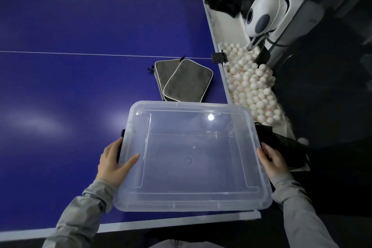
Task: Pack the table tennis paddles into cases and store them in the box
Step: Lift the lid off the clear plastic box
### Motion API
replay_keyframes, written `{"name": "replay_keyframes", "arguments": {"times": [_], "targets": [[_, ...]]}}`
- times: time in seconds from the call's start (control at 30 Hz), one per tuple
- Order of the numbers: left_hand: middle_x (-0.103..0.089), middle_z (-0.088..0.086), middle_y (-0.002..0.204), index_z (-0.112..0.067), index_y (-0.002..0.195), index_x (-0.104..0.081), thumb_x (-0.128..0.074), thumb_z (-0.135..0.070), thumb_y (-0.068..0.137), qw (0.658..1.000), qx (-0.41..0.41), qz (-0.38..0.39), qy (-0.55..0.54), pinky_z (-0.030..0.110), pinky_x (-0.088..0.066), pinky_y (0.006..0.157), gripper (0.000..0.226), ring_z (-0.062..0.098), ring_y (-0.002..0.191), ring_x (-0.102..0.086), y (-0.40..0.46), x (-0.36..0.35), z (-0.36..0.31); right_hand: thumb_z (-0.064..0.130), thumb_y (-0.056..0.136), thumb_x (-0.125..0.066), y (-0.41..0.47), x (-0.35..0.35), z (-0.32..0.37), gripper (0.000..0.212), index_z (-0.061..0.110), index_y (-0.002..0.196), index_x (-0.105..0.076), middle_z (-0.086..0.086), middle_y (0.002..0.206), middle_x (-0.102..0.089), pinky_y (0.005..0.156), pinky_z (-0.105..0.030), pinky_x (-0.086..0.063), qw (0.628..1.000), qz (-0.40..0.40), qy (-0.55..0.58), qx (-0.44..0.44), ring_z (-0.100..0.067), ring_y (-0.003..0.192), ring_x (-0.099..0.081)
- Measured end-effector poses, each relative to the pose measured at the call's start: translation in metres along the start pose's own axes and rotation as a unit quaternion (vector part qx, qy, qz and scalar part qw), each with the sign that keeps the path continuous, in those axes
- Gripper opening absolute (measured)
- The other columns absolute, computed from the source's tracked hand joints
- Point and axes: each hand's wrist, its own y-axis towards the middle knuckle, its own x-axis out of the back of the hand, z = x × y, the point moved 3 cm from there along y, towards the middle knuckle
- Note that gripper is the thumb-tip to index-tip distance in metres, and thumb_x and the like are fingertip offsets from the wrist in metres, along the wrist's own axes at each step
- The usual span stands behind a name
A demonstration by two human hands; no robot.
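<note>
I've got the box (191, 155) lidded at the table (60, 46) corner, left hand (112, 164) gripping its side, thumb flat on the lid; right hand (271, 159) gripping the other side. It overhangs, so a slip could tip it. Two cases (185, 81) lie just beyond; contents hidden, no paddles visible.

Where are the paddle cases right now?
In the head view, the two grey cases lie overlapping on the blue table, just beyond the clear box, near the table's right edge.
</note>
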Motion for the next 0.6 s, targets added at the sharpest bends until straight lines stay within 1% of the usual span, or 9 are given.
{"name": "replay_keyframes", "arguments": {"times": [0.07, 0.13, 0.23, 0.33, 0.37, 0.4, 0.43, 0.47, 0.6], "targets": [[-0.042, 0.004, 0.139, -0.015, 0.134, -0.045, -0.049, -0.074, 0.048, 0.999, -0.019, -0.011, 0.031, 0.045, -0.029, 0.110, 0.105, 0.027, 0.129, -0.035, -0.008, -0.002, -0.001, 0.022, 0.092, -0.054, -0.010, -0.002, -0.003, 0.041, 0.008, 0.130, -0.050, -0.012, 0.133, -0.049, 0.106, -0.037, -0.035, 0.999, 0.027, -0.034, 0.010, -0.026, 0.124, -0.046], [-0.040, 0.005, 0.142, -0.013, 0.135, -0.045, -0.048, -0.074, 0.048, 0.999, -0.021, -0.018, 0.042, 0.045, -0.027, 0.111, 0.107, 0.028, 0.130, -0.033, -0.010, -0.004, 0.000, 0.019, 0.089, -0.058, -0.016, -0.008, -0.004, 0.041, 0.006, 0.128, -0.051, -0.012, 0.131, -0.047, 0.103, -0.034, -0.037, 0.998, 0.036, -0.052, 0.018, -0.027, 0.122, -0.047], [-0.037, 0.006, 0.144, -0.011, 0.137, -0.042, -0.050, -0.070, 0.049, 0.999, -0.022, -0.016, 0.026, 0.042, -0.026, 0.110, 0.106, 0.028, 0.132, -0.031, -0.012, -0.005, -0.002, 0.019, 0.089, -0.059, -0.020, -0.014, -0.003, 0.053, 0.004, 0.136, -0.041, -0.013, 0.143, -0.035, 0.113, -0.040, -0.028, 0.998, 0.026, -0.065, -0.003, -0.027, 0.132, -0.036], [-0.033, 0.007, 0.145, -0.009, 0.139, -0.039, -0.055, -0.067, 0.051, 1.000, -0.021, -0.005, -0.015, 0.038, -0.025, 0.110, 0.107, 0.026, 0.134, -0.030, -0.014, -0.005, -0.002, 0.019, 0.089, -0.058, -0.019, -0.016, -0.002, 0.060, 0.004, 0.141, -0.031, -0.012, 0.150, -0.025, 0.117, -0.036, -0.020, 0.998, 0.016, -0.066, -0.003, -0.025, 0.139, -0.024], [-0.032, 0.008, 0.144, -0.009, 0.139, -0.038, -0.063, -0.060, 0.058, 0.999, -0.019, 0.000, -0.028, 0.037, -0.025, 0.110, 0.099, 0.027, 0.134, -0.030, -0.014, -0.005, -0.002, 0.018, 0.089, -0.059, -0.019, -0.015, -0.002, 0.061, 0.004, 0.141, -0.031, -0.012, 0.151, -0.024, 0.116, -0.035, -0.020, 0.998, 0.015, -0.063, -0.003, -0.025, 0.139, -0.024], [-0.032, 0.009, 0.144, -0.009, 0.139, -0.037, -0.071, -0.048, 0.068, 0.999, -0.018, 0.004, -0.038, 0.037, -0.025, 0.111, 0.088, 0.028, 0.135, -0.030, -0.014, -0.005, -0.001, 0.018, 0.088, -0.060, -0.020, -0.015, -0.001, 0.061, 0.004, 0.141, -0.032, -0.012, 0.150, -0.025, 0.115, -0.035, -0.021, 0.998, 0.016, -0.059, -0.002, -0.025, 0.139, -0.025], [-0.031, 0.009, 0.144, -0.009, 0.140, -0.036, -0.075, -0.033, 0.075, 0.999, -0.017, 0.006, -0.045, 0.037, -0.025, 0.112, 0.079, 0.028, 0.135, -0.030, -0.014, -0.005, -0.001, 0.018, 0.088, -0.060, -0.020, -0.013, 0.000, 0.061, 0.005, 0.141, -0.033, -0.012, 0.150, -0.026, 0.114, -0.035, -0.022, 0.998, 0.018, -0.055, -0.001, -0.025, 0.138, -0.027], [-0.031, 0.009, 0.144, -0.010, 0.141, -0.035, -0.075, -0.024, 0.077, 0.999, -0.015, 0.010, -0.051, 0.038, -0.024, 0.113, 0.076, 0.028, 0.136, -0.030, -0.015, -0.004, -0.001, 0.018, 0.087, -0.061, -0.021, -0.011, 0.001, 0.061, 0.005, 0.140, -0.034, -0.012, 0.150, -0.027, 0.113, -0.034, -0.023, 0.999, 0.019, -0.051, 0.002, -0.025, 0.137, -0.028], [-0.035, 0.003, 0.135, -0.015, 0.143, -0.031, -0.075, -0.025, 0.075, 0.995, -0.038, 0.010, -0.091, 0.040, -0.026, 0.113, 0.081, 0.021, 0.131, -0.032, -0.019, 0.006, -0.016, 0.016, 0.085, -0.064, -0.023, 0.000, 0.011, 0.057, 0.007, 0.136, -0.041, -0.013, 0.143, -0.036, 0.109, -0.035, -0.027, 0.999, -0.003, -0.037, 0.035, -0.027, 0.133, -0.034]]}}
